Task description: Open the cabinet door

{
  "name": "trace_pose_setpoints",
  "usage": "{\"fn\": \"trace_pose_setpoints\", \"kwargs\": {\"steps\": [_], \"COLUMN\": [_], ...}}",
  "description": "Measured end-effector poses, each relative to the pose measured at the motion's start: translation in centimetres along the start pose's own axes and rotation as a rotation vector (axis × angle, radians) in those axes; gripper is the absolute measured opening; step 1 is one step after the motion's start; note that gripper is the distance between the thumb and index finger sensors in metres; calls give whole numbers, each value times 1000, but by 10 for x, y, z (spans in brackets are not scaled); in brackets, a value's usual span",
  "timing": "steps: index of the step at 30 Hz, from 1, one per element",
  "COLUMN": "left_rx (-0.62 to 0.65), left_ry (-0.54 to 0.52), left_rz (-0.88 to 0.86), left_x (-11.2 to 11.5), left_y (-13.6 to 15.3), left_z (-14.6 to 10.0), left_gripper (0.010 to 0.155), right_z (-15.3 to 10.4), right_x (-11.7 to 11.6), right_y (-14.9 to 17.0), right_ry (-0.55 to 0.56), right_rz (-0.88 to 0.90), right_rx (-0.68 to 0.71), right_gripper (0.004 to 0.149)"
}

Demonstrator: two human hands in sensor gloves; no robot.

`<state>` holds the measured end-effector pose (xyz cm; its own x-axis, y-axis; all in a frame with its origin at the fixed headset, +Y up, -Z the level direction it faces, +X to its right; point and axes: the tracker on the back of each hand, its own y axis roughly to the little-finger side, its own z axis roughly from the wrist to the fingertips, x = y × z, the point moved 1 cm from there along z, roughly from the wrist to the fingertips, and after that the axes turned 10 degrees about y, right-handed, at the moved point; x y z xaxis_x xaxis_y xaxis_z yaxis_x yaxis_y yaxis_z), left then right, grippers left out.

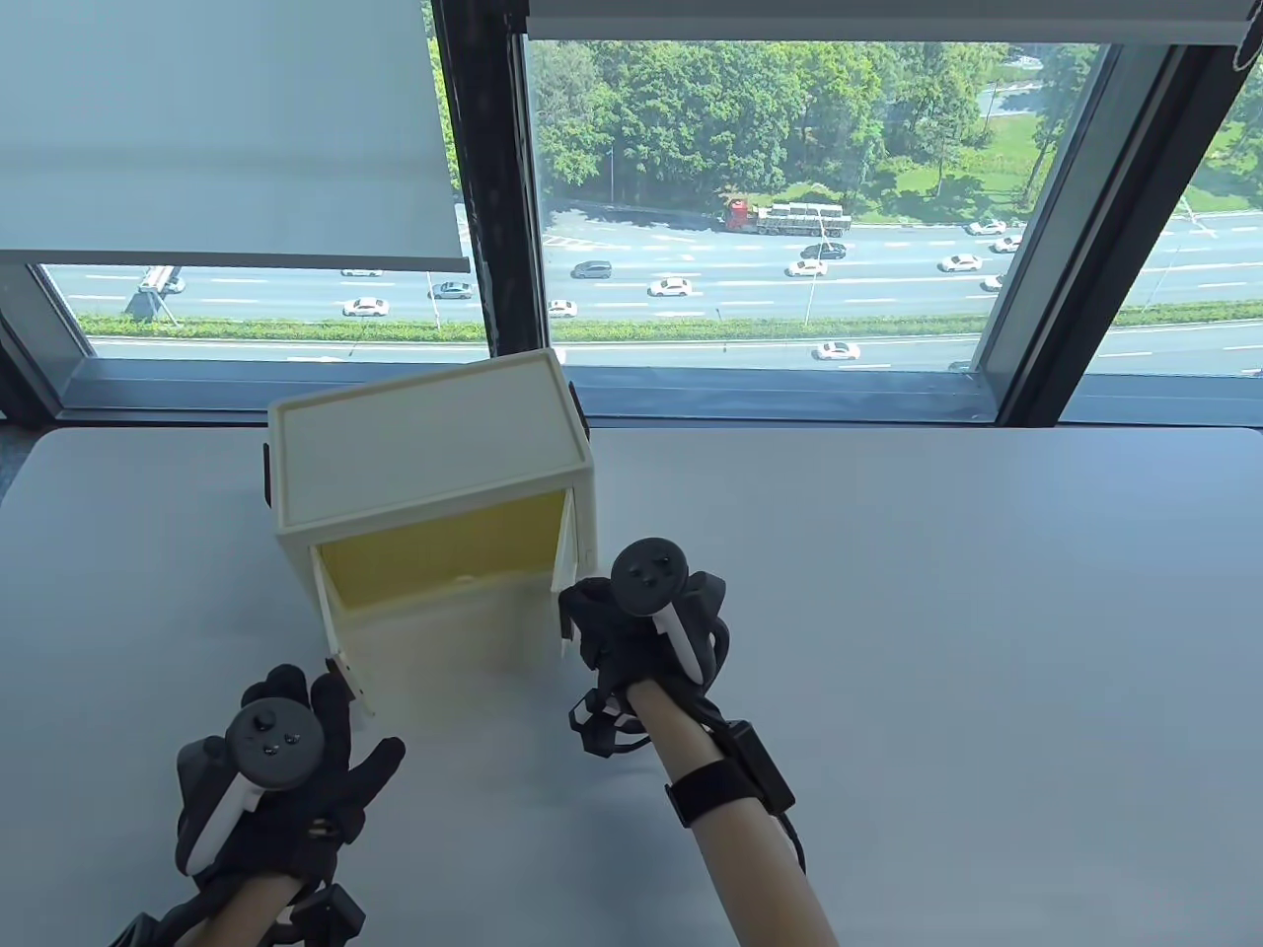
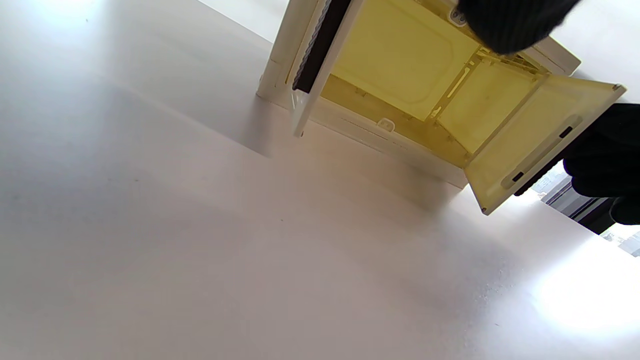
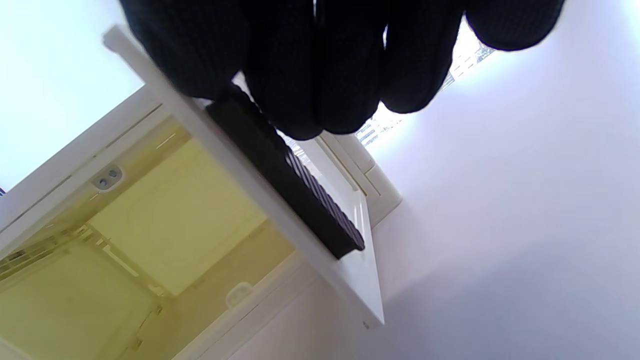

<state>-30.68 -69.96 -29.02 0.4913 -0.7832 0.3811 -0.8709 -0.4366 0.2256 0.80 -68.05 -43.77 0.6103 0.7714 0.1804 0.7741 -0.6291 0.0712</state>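
Observation:
A white cabinet (image 1: 434, 464) with a yellow inside stands on the table, both of its doors swung open. My right hand (image 1: 602, 617) grips the black ribbed handle (image 3: 300, 195) of the right door (image 1: 564, 552); its fingers (image 3: 310, 65) curl over the handle's top. My left hand (image 1: 311, 715) lies with fingers spread just beside the outer edge of the left door (image 1: 340, 631); I cannot tell whether it touches. In the left wrist view the left door's black handle (image 2: 317, 50) shows edge-on, and the right door (image 2: 535, 145) stands wide open.
The cabinet stands on a pale grey table (image 1: 937, 612). Behind the table's far edge runs a window sill (image 1: 789, 400) and a dark window post (image 1: 483, 197).

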Motion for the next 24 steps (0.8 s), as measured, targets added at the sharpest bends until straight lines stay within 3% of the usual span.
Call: {"fn": "trace_pose_setpoints", "kwargs": {"steps": [16,24], "left_rx": [-1,-1], "left_ry": [-5,-3], "left_rz": [1,4], "left_x": [0,0], "left_y": [0,-1], "left_z": [-1,-1], "left_gripper": [86,86], "right_z": [24,19], "right_x": [28,31], "right_y": [36,38], "right_ry": [85,122], "right_rz": [-29,-47], "right_rx": [-73,-33], "right_gripper": [41,43]}}
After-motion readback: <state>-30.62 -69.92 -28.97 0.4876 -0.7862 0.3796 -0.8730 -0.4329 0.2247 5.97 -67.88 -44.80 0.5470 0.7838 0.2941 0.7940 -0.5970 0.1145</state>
